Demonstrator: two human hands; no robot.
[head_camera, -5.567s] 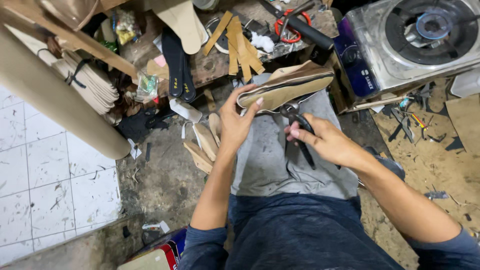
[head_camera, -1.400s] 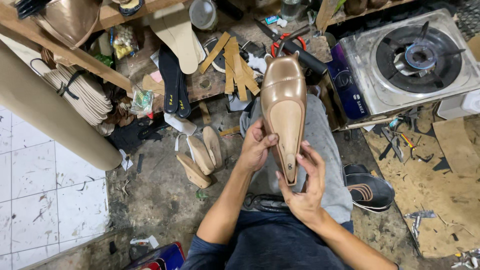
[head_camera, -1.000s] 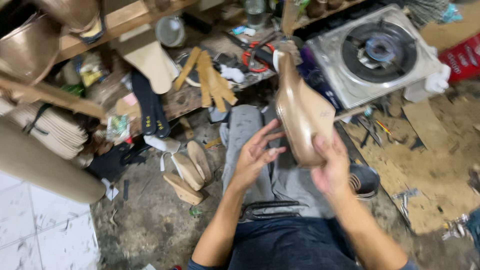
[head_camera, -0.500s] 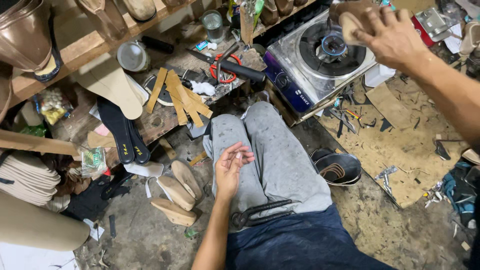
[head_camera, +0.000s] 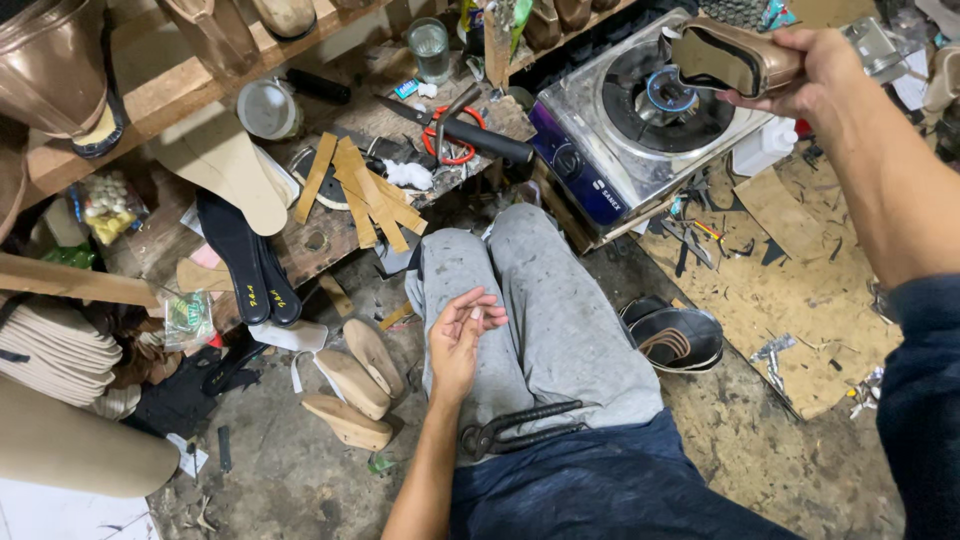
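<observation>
My right hand (head_camera: 815, 75) grips a bronze-coloured shoe (head_camera: 735, 58) and holds it over the burner of a small gas stove (head_camera: 640, 120) at the upper right. Resting on my grey-trousered left thigh, my left hand (head_camera: 458, 335) has its fingers loosely curled and pinches something tiny and pale; what it is I cannot tell. Black pliers (head_camera: 520, 428) lie across my lap just below that hand.
A low wooden bench (head_camera: 330, 240) carries wooden strips (head_camera: 360, 190), red-handled scissors (head_camera: 455, 135), black insoles (head_camera: 245, 265) and a glass (head_camera: 430, 48). Wooden shoe lasts (head_camera: 350, 385) lie on the floor at left. A dark sandal (head_camera: 675, 335) and cardboard (head_camera: 800, 300) lie at right.
My right hand carried the shoe from my lap up and to the right, over the stove burner. My left hand let go of it and settled on my thigh.
</observation>
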